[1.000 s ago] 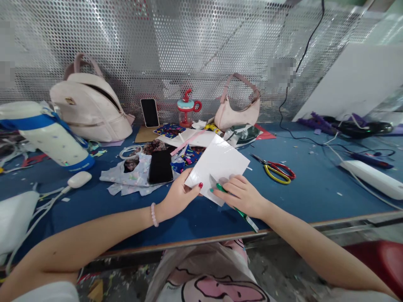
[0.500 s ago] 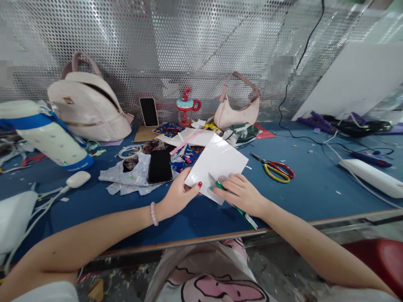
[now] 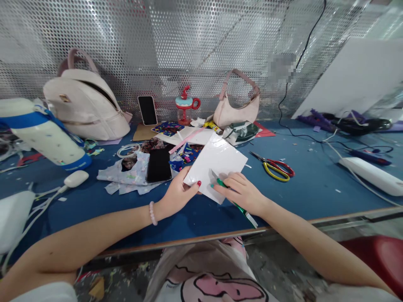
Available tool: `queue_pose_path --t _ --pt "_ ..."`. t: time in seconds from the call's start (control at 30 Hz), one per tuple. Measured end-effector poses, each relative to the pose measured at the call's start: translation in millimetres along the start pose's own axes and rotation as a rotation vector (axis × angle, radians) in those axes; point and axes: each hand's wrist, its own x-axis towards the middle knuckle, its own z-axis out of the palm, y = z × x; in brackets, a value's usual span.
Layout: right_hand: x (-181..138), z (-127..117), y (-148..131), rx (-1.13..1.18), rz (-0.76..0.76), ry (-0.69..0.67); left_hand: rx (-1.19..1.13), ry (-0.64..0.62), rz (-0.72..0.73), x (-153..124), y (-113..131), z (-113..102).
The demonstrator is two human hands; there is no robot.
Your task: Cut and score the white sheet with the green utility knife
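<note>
A glossy white card [image 3: 217, 157] is tilted above the front of the blue table. My left hand [image 3: 178, 191] grips its lower left corner, thumb on top and the other fingers underneath. In my right hand [image 3: 241, 192] is a green-handled craft knife [image 3: 241, 209], its pointed blade lying over the card's face; whether the tip touches cannot be made out. The fingers of my right hand are closed round the handle and hide its middle. Just left of the card lie a black phone [image 3: 159, 165] and pale patterned cloth [image 3: 126, 173].
Scissors with red and yellow handles [image 3: 277, 170] lie to the right. Behind are a pink handbag [image 3: 236, 111], a lidded cup [image 3: 184, 110], a propped phone [image 3: 147, 110] and a backpack [image 3: 88, 107]. A bottle [image 3: 47, 136] leans at left. White cables and a power strip [image 3: 371, 174] flank the workspace.
Both hands, the card and the knife keep nearly the same pose. The whole view has shifted very slightly.
</note>
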Motion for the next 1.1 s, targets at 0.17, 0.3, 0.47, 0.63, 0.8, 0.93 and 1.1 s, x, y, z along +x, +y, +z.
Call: queue_pose_path --t 0.17,0.3,0.47,0.63,0.8,0.93,1.1 --pt "2.3 -1.8 -0.2 0.013 -0.035 -0.014 0.002 -0.003 0.002 -0.5 0.5 0.1" --pt "3.9 -2.2 -0.4 0.011 -0.043 -0.018 0.002 -0.003 0.005 -0.8 1.4 0.6" --pt "3.2 -1.4 0.1 0.012 -0.035 -0.015 0.001 -0.003 0.005 -0.6 1.0 0.6" --pt "2.1 -0.8 0.2 0.031 -0.021 -0.011 0.009 0.001 -0.009 -0.5 2.0 0.7" --pt "0.9 -0.3 0.5 0.036 -0.017 -0.006 0.028 0.003 -0.014 -0.9 2.7 -0.1" --pt "1.0 -0.6 0.6 0.036 -0.017 0.0 0.029 0.004 0.002 -0.6 0.2 -0.6" --pt "1.0 -0.8 0.5 0.043 -0.013 0.013 0.028 0.0 0.005 -0.4 0.4 -0.3"
